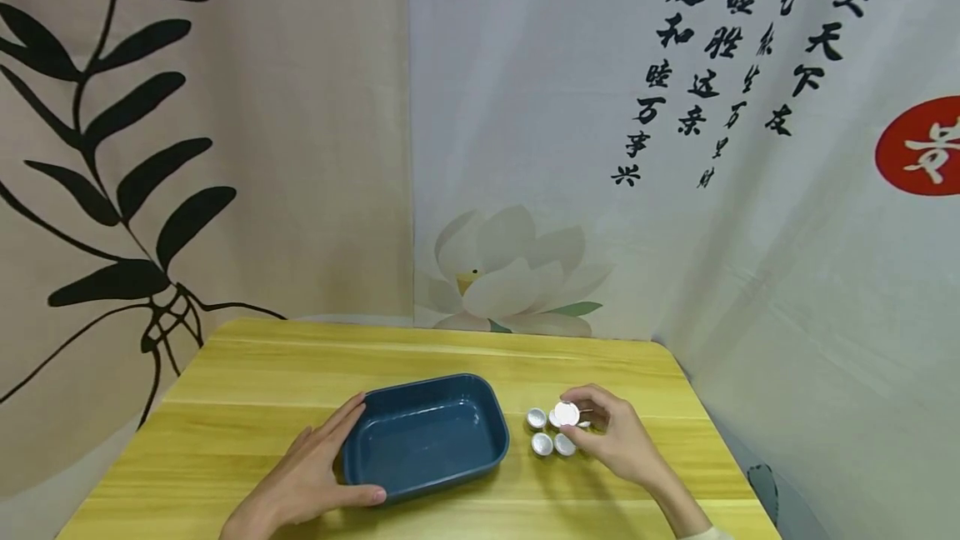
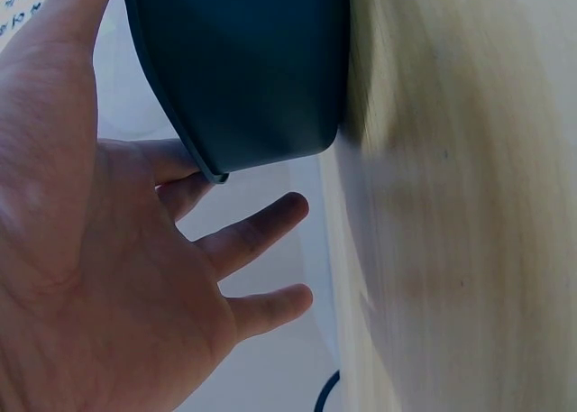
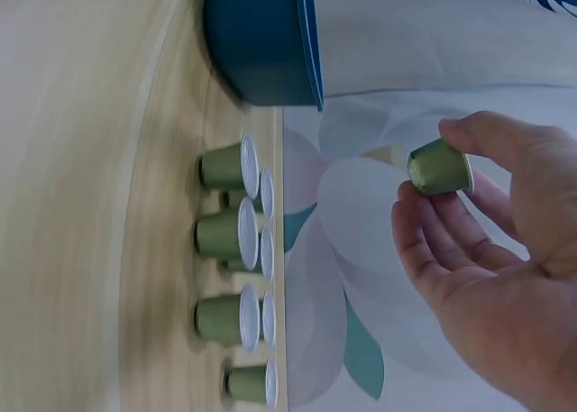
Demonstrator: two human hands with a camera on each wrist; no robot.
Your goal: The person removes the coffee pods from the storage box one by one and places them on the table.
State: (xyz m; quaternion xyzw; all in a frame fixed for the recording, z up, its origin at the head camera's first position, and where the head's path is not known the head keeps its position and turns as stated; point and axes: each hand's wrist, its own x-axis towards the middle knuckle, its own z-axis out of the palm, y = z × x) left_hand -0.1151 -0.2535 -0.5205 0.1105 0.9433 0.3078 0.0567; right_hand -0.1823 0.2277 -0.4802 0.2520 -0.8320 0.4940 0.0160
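A dark blue rectangular dish [image 1: 427, 433] stands on the table. My left hand [image 1: 309, 473] holds its left end, thumb on the near rim and fingers at the far left corner. Two other fingers [image 2: 257, 238] of that hand stick out below the rim in the left wrist view. Right of the dish, my right hand [image 1: 618, 444] pinches a green coffee capsule [image 3: 440, 167] with a white lid between thumb and fingers, raised off the table. Beneath and beside it, several more green coffee capsules [image 3: 225, 234] stand in rows, white lids up.
The wooden table [image 1: 300, 357] carries the dish and capsules. Behind it hangs a cloth [image 1: 525, 148] printed with a lotus, dark leaves and writing. The dish's right wall is close to the capsule rows.
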